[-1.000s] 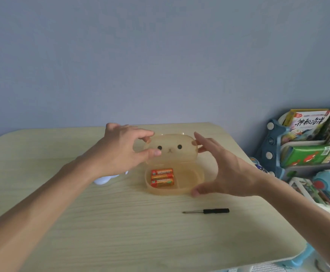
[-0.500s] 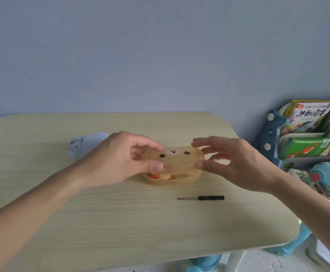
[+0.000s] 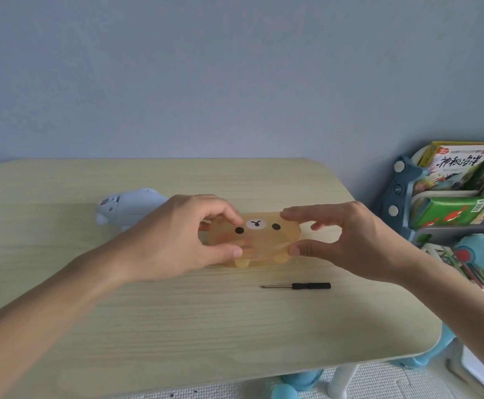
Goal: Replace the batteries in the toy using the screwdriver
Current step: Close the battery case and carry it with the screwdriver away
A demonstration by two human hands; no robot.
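Two bare hands, left (image 3: 174, 240) and right (image 3: 347, 240), pinching a translucent amber bear-faced plastic case (image 3: 256, 240) on the pale wooden counter (image 3: 177, 326), black-handled small screwdriver (image 3: 297, 285) nearer, pale blue plastic toy (image 3: 128, 207) behind left

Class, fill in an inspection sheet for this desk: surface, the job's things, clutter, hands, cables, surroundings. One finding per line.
Surface: pale wooden table, flat.
Job's things: bear-face box with lid down; screwdriver lying in front of it; blue-white toy behind the left hand.
Clutter: nothing seen.
Hands: left hand and right hand pinch the box's two ends.
Cables: nothing seen.
Surroundings: plain wall; bookshelf with books at right.
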